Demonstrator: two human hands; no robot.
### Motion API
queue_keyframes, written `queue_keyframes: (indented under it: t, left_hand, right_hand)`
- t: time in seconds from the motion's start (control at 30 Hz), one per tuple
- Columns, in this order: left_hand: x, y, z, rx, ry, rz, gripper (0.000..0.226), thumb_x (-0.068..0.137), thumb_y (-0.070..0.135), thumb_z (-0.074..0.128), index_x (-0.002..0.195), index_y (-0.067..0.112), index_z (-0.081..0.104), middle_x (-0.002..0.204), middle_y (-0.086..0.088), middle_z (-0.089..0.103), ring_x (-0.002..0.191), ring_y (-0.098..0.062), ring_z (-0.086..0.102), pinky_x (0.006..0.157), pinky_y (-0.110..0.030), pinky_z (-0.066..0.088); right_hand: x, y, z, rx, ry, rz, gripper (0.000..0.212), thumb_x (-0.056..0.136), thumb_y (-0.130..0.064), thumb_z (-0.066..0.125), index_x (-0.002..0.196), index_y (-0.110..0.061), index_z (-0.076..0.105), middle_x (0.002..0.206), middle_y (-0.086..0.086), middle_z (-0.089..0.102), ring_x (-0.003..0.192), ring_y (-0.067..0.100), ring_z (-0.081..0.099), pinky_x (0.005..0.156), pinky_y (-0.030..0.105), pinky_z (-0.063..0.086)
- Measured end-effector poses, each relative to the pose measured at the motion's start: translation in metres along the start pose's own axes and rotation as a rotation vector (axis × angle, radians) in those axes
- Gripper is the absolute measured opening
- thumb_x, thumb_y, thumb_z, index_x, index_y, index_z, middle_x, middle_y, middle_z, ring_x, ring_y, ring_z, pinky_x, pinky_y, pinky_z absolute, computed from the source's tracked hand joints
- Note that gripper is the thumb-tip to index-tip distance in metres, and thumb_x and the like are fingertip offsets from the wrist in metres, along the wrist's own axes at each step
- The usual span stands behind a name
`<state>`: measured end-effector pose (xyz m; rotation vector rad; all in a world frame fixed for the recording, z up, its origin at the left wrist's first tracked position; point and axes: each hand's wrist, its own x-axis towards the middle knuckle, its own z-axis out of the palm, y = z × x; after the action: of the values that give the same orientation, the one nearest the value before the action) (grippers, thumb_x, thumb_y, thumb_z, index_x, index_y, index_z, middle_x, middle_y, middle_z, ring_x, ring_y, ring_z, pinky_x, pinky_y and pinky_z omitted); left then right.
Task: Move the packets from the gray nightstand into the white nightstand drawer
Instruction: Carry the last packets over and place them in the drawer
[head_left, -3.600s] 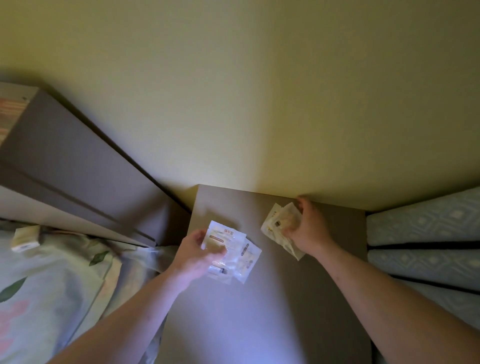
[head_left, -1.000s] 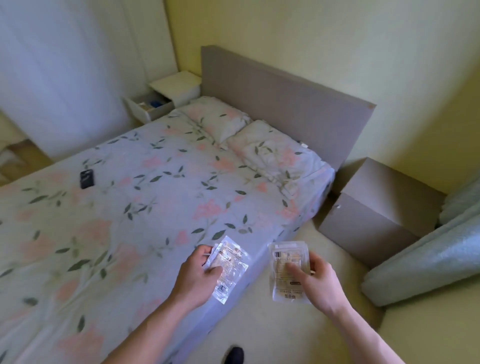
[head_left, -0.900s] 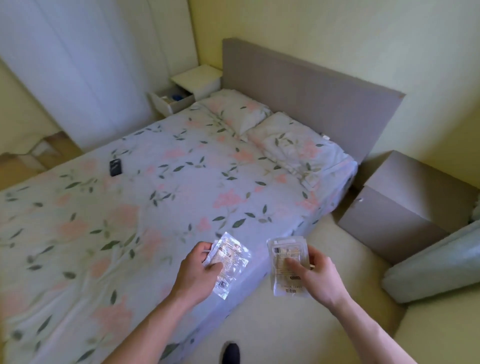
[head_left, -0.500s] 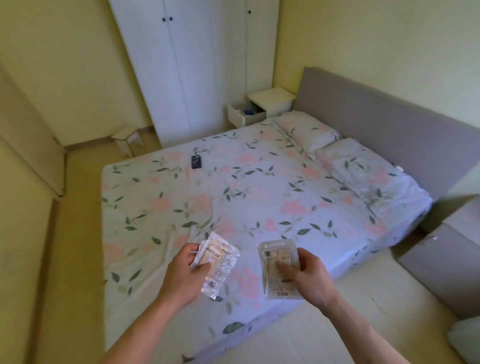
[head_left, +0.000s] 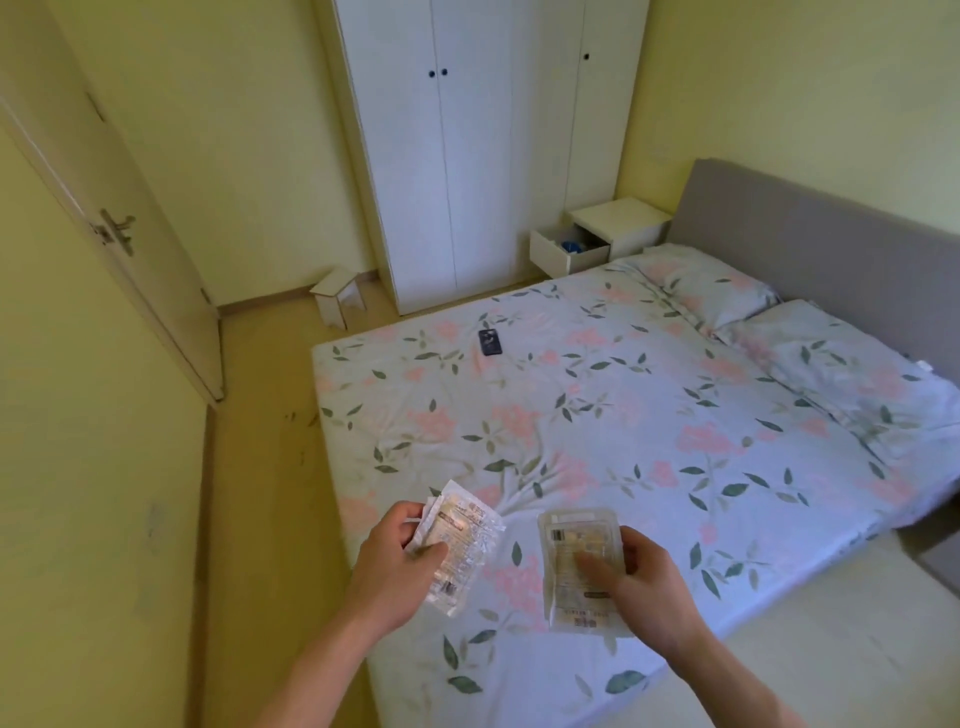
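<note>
The left hand pinches a small sheaf of clear crinkled plastic packets with printed labels, thumb on top and fingers curled behind. The right hand grips a second clear flat plastic packet with a barcode label, thumb pressed across its face. The two hands are held apart, side by side, at about six o'clock in the view, above the near edge of a wide bed with a pale sheet printed in pink flowers and green leaves.

A small dark phone lies on the sheet near twelve o'clock from the hands. A gray padded headboard runs along the bed's far right, with two flowered pillows below it. At about one o'clock, beyond the bed's far corner, stands the low white nightstand, its white drawer pulled open with something blue inside. Next to it is a tall white wardrobe with dark knobs, a little white stool at its foot, and a cream door at ten o'clock.

By my reading the pick-up is done: these packets are off the gray nightstand, which is barely in view at the right edge, so whether any remain there cannot be told. What is left is the carry round the bed and the drop into the open drawer; nothing has gone in from these hands yet
</note>
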<state>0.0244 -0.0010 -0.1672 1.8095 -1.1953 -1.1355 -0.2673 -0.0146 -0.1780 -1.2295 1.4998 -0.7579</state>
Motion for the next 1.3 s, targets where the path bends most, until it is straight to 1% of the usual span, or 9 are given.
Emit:
queue_keyframes:
  t: [0.3, 0.4, 0.5, 0.67, 0.83, 0.97, 1.1, 1.2, 1.3]
  left_hand:
    - [0.046, -0.031, -0.113, -0.076, 0.108, -0.035, 0.028, 0.093, 0.005, 0.071, 0.111, 0.024, 0.061, 0.101, 0.004, 0.077, 0.087, -0.011, 0.075, 0.078, -0.034, 0.061]
    - [0.084, -0.038, -0.159, -0.069, 0.109, -0.017, 0.028, 0.094, 0.006, 0.071, 0.109, 0.027, 0.061, 0.096, 0.009, 0.078, 0.085, -0.006, 0.074, 0.071, -0.026, 0.058]
    - [0.133, -0.051, -0.209, -0.063, 0.072, -0.002, 0.027, 0.094, 0.007, 0.070, 0.111, 0.026, 0.062, 0.097, 0.013, 0.078, 0.084, -0.007, 0.075, 0.077, -0.035, 0.061]
    - [0.207, -0.075, -0.304, -0.032, 0.038, 0.003, 0.027, 0.093, 0.006, 0.071, 0.110, 0.026, 0.063, 0.095, 0.015, 0.078, 0.081, -0.007, 0.075, 0.073, -0.031, 0.059]
    - [0.270, -0.077, -0.390, -0.011, 0.000, 0.026, 0.026, 0.094, 0.006, 0.070, 0.110, 0.026, 0.063, 0.093, 0.016, 0.078, 0.079, -0.006, 0.075, 0.072, -0.031, 0.059]
    - [0.325, -0.061, -0.422, -0.009, -0.060, 0.079, 0.029, 0.093, 0.010, 0.071, 0.114, 0.027, 0.062, 0.097, 0.015, 0.078, 0.085, -0.008, 0.076, 0.084, -0.042, 0.061]
    - [0.378, -0.045, -0.434, -0.001, -0.148, 0.117, 0.028, 0.092, 0.011, 0.071, 0.114, 0.026, 0.062, 0.100, 0.012, 0.078, 0.086, -0.007, 0.075, 0.088, -0.042, 0.060]
    - [0.422, -0.036, -0.445, 0.011, -0.174, 0.141, 0.029, 0.092, 0.010, 0.071, 0.113, 0.028, 0.062, 0.098, 0.014, 0.078, 0.086, -0.005, 0.075, 0.088, -0.041, 0.059]
    - [0.477, -0.029, -0.462, 0.012, -0.175, 0.141, 0.029, 0.092, 0.010, 0.071, 0.112, 0.027, 0.061, 0.097, 0.012, 0.078, 0.085, -0.008, 0.075, 0.088, -0.043, 0.059]
  right_hand:
    - [0.078, -0.053, 0.138, 0.007, -0.113, -0.052, 0.021, 0.091, -0.022, 0.076, 0.112, -0.020, 0.072, 0.096, -0.004, 0.079, 0.083, 0.013, 0.077, 0.073, 0.034, 0.064]
    - [0.103, -0.083, 0.185, -0.014, -0.123, -0.088, 0.022, 0.092, -0.023, 0.075, 0.113, -0.022, 0.071, 0.099, -0.006, 0.079, 0.085, 0.010, 0.076, 0.071, 0.026, 0.062]
    - [0.134, -0.106, 0.233, -0.004, -0.074, -0.081, 0.020, 0.091, -0.024, 0.075, 0.111, -0.024, 0.071, 0.097, -0.009, 0.079, 0.084, 0.008, 0.076, 0.069, 0.024, 0.060]
    - [0.180, -0.145, 0.333, 0.002, -0.011, -0.045, 0.019, 0.090, -0.023, 0.076, 0.108, -0.026, 0.071, 0.093, -0.012, 0.079, 0.081, 0.005, 0.076, 0.070, 0.025, 0.061]
    - [0.210, -0.194, 0.413, 0.051, 0.044, -0.029, 0.016, 0.091, -0.021, 0.075, 0.106, -0.026, 0.071, 0.092, -0.011, 0.079, 0.078, 0.003, 0.075, 0.060, 0.016, 0.056]
    - [0.235, -0.225, 0.433, 0.072, 0.104, -0.026, 0.019, 0.091, -0.022, 0.074, 0.109, -0.027, 0.071, 0.092, -0.012, 0.079, 0.081, 0.007, 0.076, 0.068, 0.024, 0.059]
    - [0.267, -0.244, 0.443, 0.105, 0.169, -0.014, 0.018, 0.093, -0.019, 0.074, 0.109, -0.024, 0.071, 0.093, -0.010, 0.079, 0.082, 0.010, 0.077, 0.072, 0.030, 0.062]
    - [0.300, -0.254, 0.455, 0.131, 0.201, 0.004, 0.018, 0.093, -0.017, 0.073, 0.110, -0.024, 0.072, 0.094, -0.007, 0.080, 0.082, 0.011, 0.077, 0.070, 0.028, 0.062]
    - [0.353, -0.270, 0.472, 0.118, 0.207, 0.023, 0.018, 0.093, -0.020, 0.074, 0.110, -0.025, 0.072, 0.094, -0.008, 0.080, 0.084, 0.013, 0.078, 0.079, 0.039, 0.063]
